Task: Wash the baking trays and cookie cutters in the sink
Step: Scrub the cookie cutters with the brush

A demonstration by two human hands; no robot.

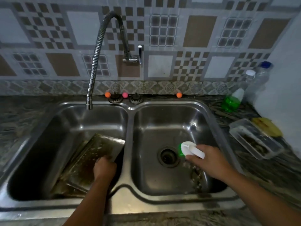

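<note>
Already gripping: left hand (pixel 104 167) clenched on the tray (pixel 91 154) edge, leaning tilted in the left basin (pixel 40 144) at 7 o'clock. Right hand (pixel 210 160) grasping a white brush (pixel 192 150) over the right basin (pixel 162 181), drain (pixel 168 156) at 9 o'clock of it. Risks: greasy tray slipping and clanging down; bristles flicking grime onto the worktop (pixel 260 173). No cutters discernible.

- Tray (pixel 96 154) leans in the left basin (pixel 48 144), under the left hand (pixel 104 168).
- Right hand (pixel 210 162) holds a brush (pixel 192 150) over the right basin (pixel 162 124), beside the drain (pixel 168 156).
</note>
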